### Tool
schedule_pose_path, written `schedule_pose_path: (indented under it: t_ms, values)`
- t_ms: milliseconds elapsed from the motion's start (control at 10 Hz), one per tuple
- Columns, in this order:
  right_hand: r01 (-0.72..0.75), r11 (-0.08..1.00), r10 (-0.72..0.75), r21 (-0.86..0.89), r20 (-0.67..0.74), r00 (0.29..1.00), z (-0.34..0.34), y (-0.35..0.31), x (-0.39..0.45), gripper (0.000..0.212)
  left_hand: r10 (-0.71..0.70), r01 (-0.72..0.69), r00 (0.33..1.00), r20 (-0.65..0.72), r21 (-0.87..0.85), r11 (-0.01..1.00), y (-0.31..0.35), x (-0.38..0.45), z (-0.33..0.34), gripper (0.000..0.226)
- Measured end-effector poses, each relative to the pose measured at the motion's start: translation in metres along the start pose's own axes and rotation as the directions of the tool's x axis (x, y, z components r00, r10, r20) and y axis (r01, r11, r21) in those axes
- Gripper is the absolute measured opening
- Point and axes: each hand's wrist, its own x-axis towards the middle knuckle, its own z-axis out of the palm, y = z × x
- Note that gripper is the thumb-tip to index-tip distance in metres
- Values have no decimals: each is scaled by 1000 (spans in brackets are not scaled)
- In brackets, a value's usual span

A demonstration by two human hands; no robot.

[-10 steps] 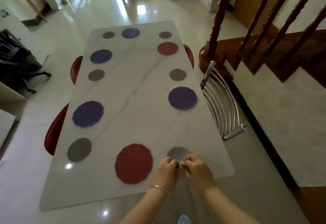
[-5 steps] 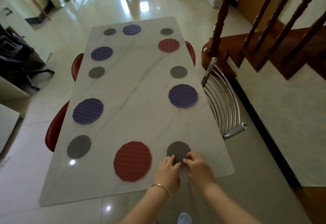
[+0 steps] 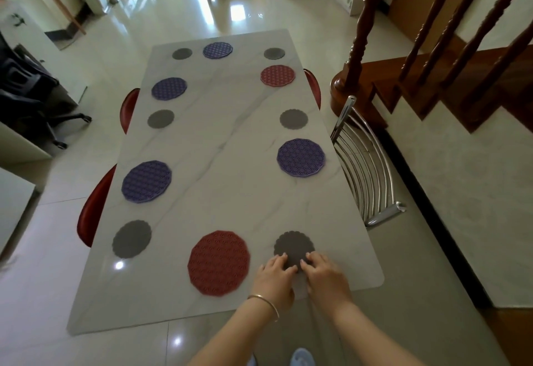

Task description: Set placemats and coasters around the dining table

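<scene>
I stand at the near short edge of a long white marble dining table (image 3: 230, 140). Round mats lie along its edges. By the near edge, a red placemat (image 3: 218, 262) lies flat, and just to its right a grey scalloped coaster (image 3: 293, 246) sits near the near right corner. Along the left edge, from near to far: a grey coaster (image 3: 131, 238), a purple placemat (image 3: 146, 181), another grey coaster (image 3: 160, 119), another purple placemat (image 3: 169, 88). Along the right edge: a purple placemat (image 3: 300, 157), a grey coaster (image 3: 293, 119), a smaller-looking red placemat (image 3: 277, 75). At the far edge are two grey coasters (image 3: 182, 53) with a purple mat (image 3: 217, 50) between them.

Red chair seats (image 3: 91, 215) are tucked under the left edge, and a chrome chair back (image 3: 366, 163) stands close against the right edge — beyond it rises a wooden staircase (image 3: 432, 77). A black office chair (image 3: 26, 97) stands off to the left on the glossy floor.

My left hand (image 3: 274, 276), with a thin bangle (image 3: 265, 303) at the wrist, and my right hand (image 3: 324, 275) rest side by side at the near rim of the scalloped coaster. My fingers (image 3: 281, 259) are loosely curled, tips pressing down on the coaster's near edge — touching it, not lifting it. The coaster lies flat on the table, apart from the red placemat.
</scene>
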Motion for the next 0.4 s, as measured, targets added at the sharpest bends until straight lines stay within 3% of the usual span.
schedule_pose_path:
  t_ms: [200, 400]
  values:
    - [-98, 994, 103, -46, 109, 989, -19, -11, 16, 15, 26, -27, 1000, -7, -43, 999, -20, -16, -21, 66]
    - [-156, 988, 156, 7, -12, 988, -40, -46, 31, 23, 57, -69, 985, -163, -73, 995, -55, -47, -57, 57]
